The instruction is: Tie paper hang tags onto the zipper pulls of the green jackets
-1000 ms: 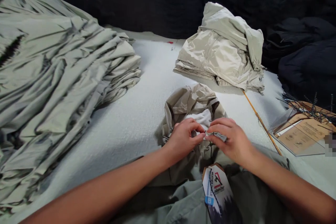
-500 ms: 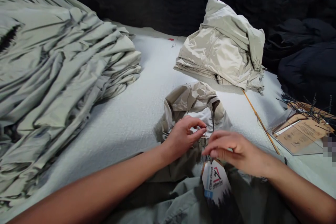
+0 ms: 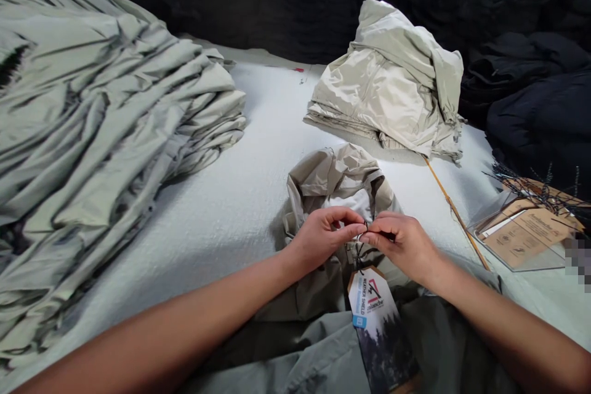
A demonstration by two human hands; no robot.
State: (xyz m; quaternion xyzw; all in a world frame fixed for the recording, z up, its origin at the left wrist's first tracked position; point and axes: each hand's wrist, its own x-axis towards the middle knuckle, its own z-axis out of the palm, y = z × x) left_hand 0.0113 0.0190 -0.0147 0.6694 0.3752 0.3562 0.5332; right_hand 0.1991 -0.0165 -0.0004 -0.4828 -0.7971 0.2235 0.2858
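A grey-beige hooded jacket (image 3: 318, 345) lies in front of me, its hood (image 3: 339, 166) pointing away. Over its zipped front rests a printed hang tag (image 3: 378, 320) with a forest picture, attached by a thin black string (image 3: 358, 255). Above the collar, my left hand (image 3: 325, 234) pinches the string between thumb and index finger. My right hand (image 3: 404, 243) meets it there, its thumb and fingertips also closed on the string. The fingertips of both hands nearly touch, and the exact loop or knot between them is too small to make out.
A large heap of similar jackets (image 3: 115, 98) covers the left of the white table (image 3: 258, 111). Folded jackets (image 3: 388, 86) are stacked at the back. On the right lie brown tags (image 3: 526, 234) with black strings in a clear holder, beside an orange cord (image 3: 455, 209). Dark garments (image 3: 540, 92) stand behind.
My right hand has risen from near the tag's top to meet my left fingertips at the string. The tag has shifted slightly up and left, showing more of its forest picture.
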